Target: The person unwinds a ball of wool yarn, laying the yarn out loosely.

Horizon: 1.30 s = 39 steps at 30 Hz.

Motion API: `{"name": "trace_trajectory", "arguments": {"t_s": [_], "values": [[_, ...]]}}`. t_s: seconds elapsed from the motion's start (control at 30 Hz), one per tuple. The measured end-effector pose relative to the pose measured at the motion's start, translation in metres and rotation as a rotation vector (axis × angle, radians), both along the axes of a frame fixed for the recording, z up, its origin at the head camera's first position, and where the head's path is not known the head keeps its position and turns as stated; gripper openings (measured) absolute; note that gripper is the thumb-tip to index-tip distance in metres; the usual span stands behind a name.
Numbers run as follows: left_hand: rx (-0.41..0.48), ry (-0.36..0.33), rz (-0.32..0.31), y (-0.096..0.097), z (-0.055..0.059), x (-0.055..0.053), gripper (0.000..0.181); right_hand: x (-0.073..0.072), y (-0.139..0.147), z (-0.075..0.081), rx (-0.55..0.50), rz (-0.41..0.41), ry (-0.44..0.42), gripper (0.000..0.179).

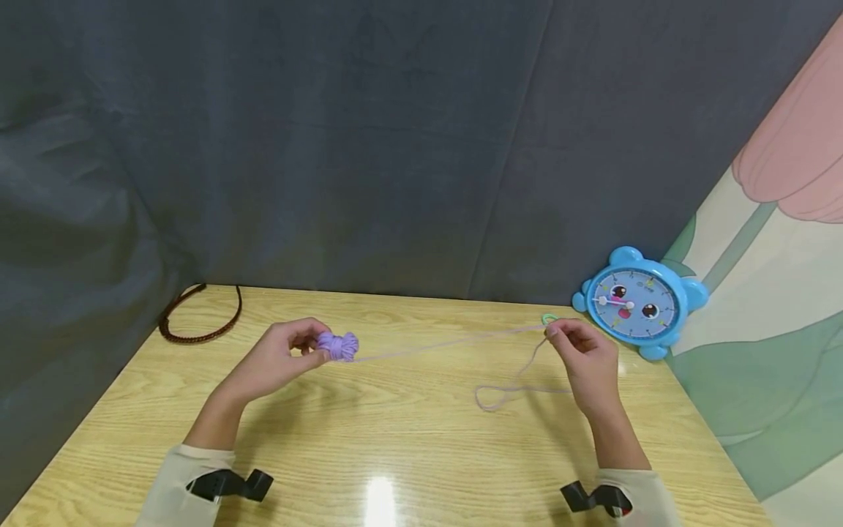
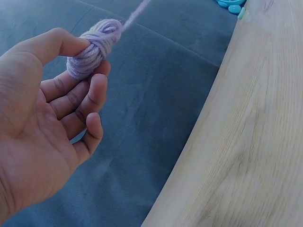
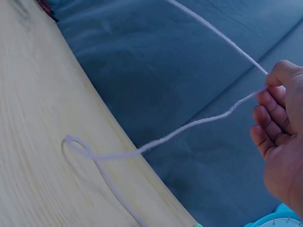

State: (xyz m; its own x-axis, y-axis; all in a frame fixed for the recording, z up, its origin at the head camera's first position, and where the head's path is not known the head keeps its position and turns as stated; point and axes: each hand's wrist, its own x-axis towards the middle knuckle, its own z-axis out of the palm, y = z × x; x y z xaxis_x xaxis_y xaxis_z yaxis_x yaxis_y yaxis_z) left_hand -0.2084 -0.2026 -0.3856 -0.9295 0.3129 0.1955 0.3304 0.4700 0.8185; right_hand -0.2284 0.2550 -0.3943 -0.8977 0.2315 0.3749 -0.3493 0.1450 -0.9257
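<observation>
Counter is being backed by dark cloth. Yarn is being held above it, pinched by left hand, fingers curled; strand is being pinched by right hand, likewise curled.

I'm making out no readable text; on the blue clock, the tiny dial marks are blurring.

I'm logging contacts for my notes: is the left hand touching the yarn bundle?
Touching. The left wrist view shows it plainly: the left hand pinches the yarn bundle, with no gap between them.
</observation>
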Motion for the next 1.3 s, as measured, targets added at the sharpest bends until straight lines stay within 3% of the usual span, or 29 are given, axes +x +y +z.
{"name": "trace_trajectory", "arguments": {"t_s": [0.2,0.6,1.13,1.3], "values": [[0.001,-0.009,0.003,-0.001,0.000,0.000,0.015,-0.002,0.009,0.002,-0.104,-0.022,0.019,0.009],[0.008,-0.001,0.008,-0.003,0.003,0.002,0.014,-0.005,0.027,0.005,-0.179,-0.083,0.032,0.005],[0.020,0.013,0.002,-0.006,0.002,0.001,0.012,-0.007,0.053,0.002,-0.179,-0.200,-0.056,0.005],[0.007,0.003,0.011,-0.006,0.001,0.001,0.012,-0.008,0.062,0.004,-0.246,-0.220,-0.005,0.005]]}}
